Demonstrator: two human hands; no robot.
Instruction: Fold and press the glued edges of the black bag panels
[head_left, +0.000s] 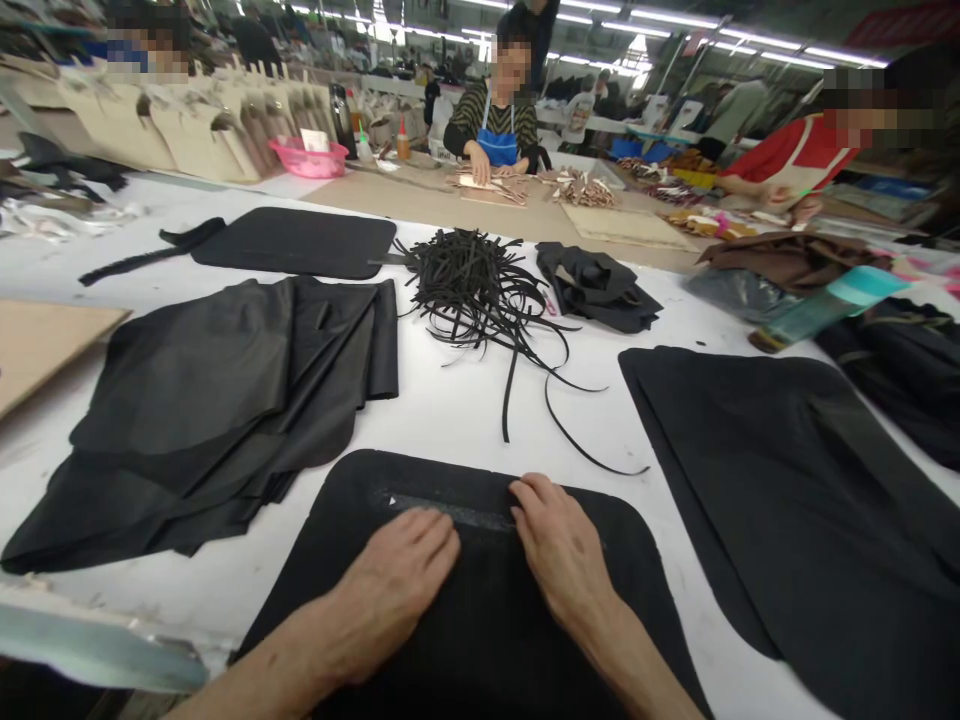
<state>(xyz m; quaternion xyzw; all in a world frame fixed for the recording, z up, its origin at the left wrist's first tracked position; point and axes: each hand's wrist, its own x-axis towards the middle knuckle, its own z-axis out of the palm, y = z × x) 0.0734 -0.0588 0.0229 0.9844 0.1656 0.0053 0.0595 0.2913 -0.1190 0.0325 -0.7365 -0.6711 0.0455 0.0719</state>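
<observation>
A black leather-like panel (480, 620) with rounded corners lies flat in front of me. Near its far edge runs a narrow, shiny band (450, 512) with a small white triangular mark at its left end. My left hand (409, 560) rests on the panel just below this band, fingers bent and pressed together. At the band's right end is my right hand (559, 535), its fingers curled down against the panel. The fingertips and thumbs are partly hidden, so anything small between them cannot be made out.
Folded black sheets (217, 390) lie left; stacked black panels (795, 480) lie right. Beyond are a heap of black strips (469, 275), another black panel (296, 242) and black scraps (600, 285). A teal-capped bottle (825, 308) lies at right. Co-workers sit across the table.
</observation>
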